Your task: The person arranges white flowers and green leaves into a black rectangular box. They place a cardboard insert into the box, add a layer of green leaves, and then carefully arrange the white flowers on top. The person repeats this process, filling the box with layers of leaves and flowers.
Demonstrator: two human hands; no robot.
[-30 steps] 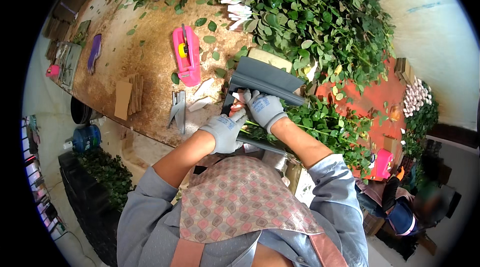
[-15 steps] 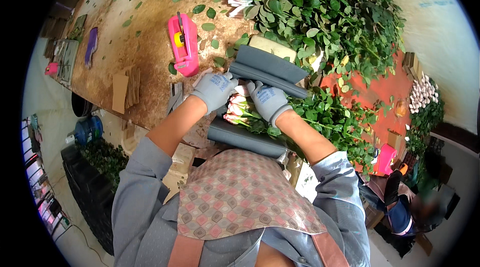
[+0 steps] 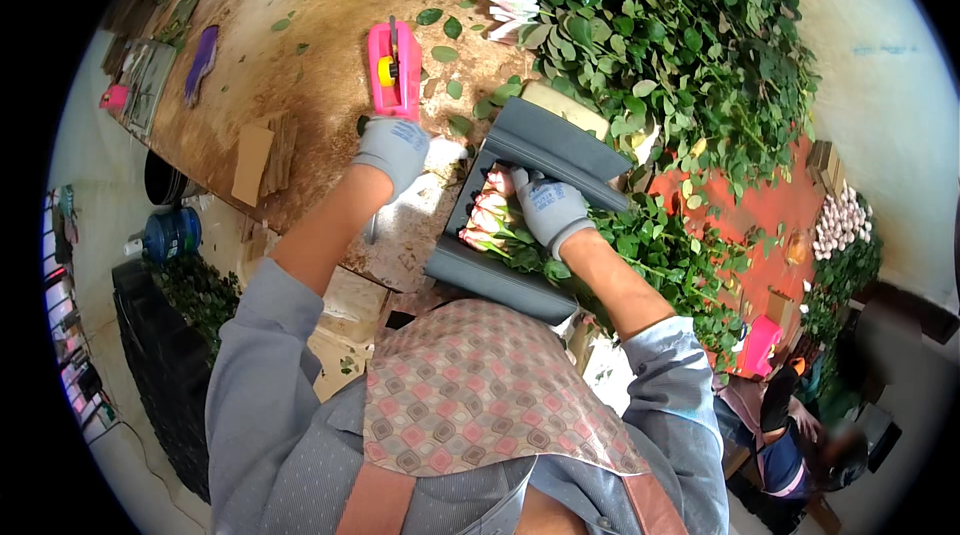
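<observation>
Head view showed, nearest the person, a grey tray (image 3: 505, 280) at the near edge of the brown desk (image 3: 300, 85), with pale pink rose heads (image 3: 487, 215) lying in it and their leafy stems trailing off to the tray's right. The right hand (image 3: 548, 207), in a grey glove, pressed down on the roses inside the tray, fingers curled over the blooms; its grip looked clenched on them. Left of the tray, the left hand (image 3: 393, 148), also gloved, reached out over the desk, its fingers at the near end of a pink tool (image 3: 394, 70) with a yellow part; whether the grip had closed on it could not be told. Loose leaves lay scattered around the tool. Farther left of the tray sat cardboard pieces (image 3: 262, 148). Beyond the tray, a large heap of green leafy stems (image 3: 670, 45) covered the desk's far side.
</observation>
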